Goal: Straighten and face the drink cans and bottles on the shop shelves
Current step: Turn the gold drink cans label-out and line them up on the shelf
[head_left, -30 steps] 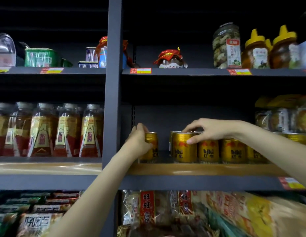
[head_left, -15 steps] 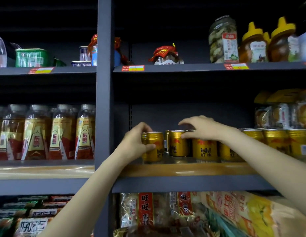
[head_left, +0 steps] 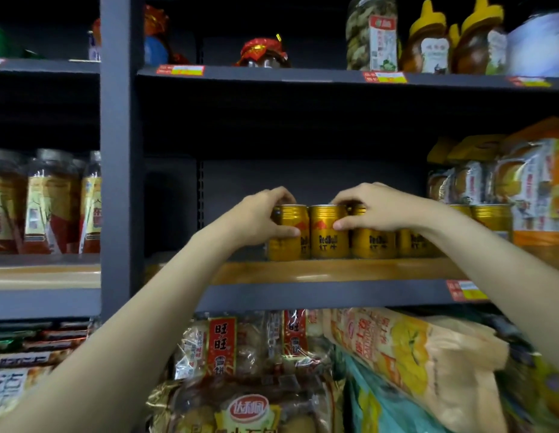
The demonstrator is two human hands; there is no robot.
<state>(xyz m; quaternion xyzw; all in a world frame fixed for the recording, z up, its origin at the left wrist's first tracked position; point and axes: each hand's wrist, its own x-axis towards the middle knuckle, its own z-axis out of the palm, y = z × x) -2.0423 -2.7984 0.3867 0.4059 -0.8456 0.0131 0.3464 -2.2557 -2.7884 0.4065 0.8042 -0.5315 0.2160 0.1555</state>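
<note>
The end can (head_left: pixel 289 232) of the gold row stands upright on the wooden shelf (head_left: pixel 318 271), held in the curled grip of the left hand (head_left: pixel 256 218). Touching it on the right is the second can (head_left: pixel 328 234), pinched by the right hand (head_left: pixel 376 209). More cans (head_left: pixel 490 218) stand beyond that grip.

Dark grey metal shelving unit, thick vertical upright post (head_left: pixel 122 151) dividing left bay from right bay; back panel of right bay (head_left: pixel 303 179) dark, matte, with a slotted vertical strip just left of centre. Middle shelf has a glossy orange-brown wooden board (head_left: pixel 350 270) over a grey front edge carrying a red-and-yellow price tag (head_left: pixel 465 290); upper grey shelf edge (head_left: pixel 272 75) carries similar tags. Lighting dim, upper recesses nearly black, faint glare on the wooden board.
</note>
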